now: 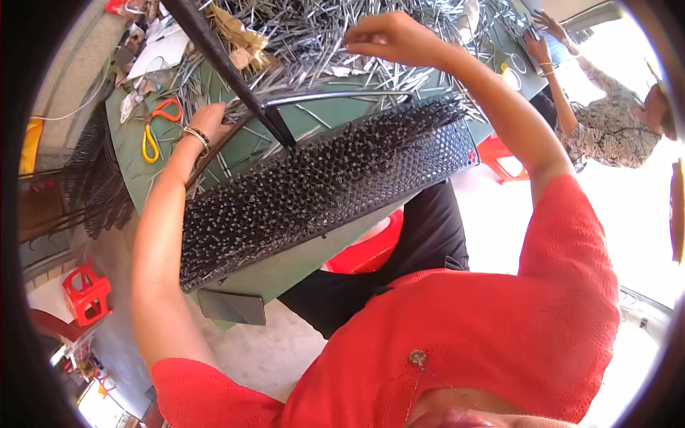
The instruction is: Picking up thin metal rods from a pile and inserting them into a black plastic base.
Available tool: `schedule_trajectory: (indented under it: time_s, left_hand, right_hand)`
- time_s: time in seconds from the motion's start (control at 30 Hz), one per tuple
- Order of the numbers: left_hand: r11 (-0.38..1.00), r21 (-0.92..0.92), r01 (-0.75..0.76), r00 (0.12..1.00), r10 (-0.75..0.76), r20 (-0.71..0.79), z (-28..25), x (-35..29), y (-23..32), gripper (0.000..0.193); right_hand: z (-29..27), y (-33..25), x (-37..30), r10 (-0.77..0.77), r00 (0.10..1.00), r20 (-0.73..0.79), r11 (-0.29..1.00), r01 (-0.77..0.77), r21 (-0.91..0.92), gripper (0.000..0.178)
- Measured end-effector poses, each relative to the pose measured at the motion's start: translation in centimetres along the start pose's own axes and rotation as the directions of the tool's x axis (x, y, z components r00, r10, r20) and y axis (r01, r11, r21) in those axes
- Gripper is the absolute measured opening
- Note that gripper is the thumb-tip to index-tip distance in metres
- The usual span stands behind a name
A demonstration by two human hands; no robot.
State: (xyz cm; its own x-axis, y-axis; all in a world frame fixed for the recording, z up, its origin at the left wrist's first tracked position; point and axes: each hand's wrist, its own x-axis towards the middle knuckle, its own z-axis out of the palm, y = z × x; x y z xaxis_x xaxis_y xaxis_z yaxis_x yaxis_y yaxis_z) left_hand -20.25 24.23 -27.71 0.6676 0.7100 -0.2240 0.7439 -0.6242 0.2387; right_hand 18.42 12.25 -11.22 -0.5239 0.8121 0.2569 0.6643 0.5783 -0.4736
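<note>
A long black rack [428, 167] with a honeycomb of holes lies slanted before me, packed with many thin dark strips [307, 185] standing on end. My left hand [214, 123], with bracelets at the wrist, is at the far left side of the rack, against a dark bar; its fingertips are partly hidden. Over a heap of loose silvery strips [307, 43] I hold my right hand [389, 39] raised, fingers drawn together. Whatever may be between those fingers is too small to make out.
Orange-and-yellow scissors [151, 135] lie on the green table [132, 160] at left. A dark upright post [221, 68] crosses above the rack. A dark flat slab [232, 307] sits by the near table edge. A red stool [87, 292] stands left; another person [614, 128] works at far right.
</note>
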Motion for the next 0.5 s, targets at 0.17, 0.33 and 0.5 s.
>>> schedule_trajectory:
  time_s: [0.17,0.33,0.5]
  left_hand:
    - [0.986,-0.164,0.021,0.999,-0.028,-0.040,-2.2,-1.3,2.0,0.035]
    - [0.792,-0.610,-0.002,0.942,-0.203,-0.266,-6.3,-3.6,3.4,0.036]
    - [0.598,-0.772,-0.214,0.813,-0.328,-0.480,-5.9,-2.8,1.8,0.034]
  right_hand:
    - [-2.1,-0.8,-5.7,0.248,0.960,-0.130,0.969,-0.246,0.026,0.019]
    - [-3.1,-2.4,-7.4,0.323,0.921,-0.218,0.946,-0.305,0.115,0.016]
    - [-3.4,-2.5,-7.4,0.436,0.860,-0.266,0.897,-0.392,0.202,0.015]
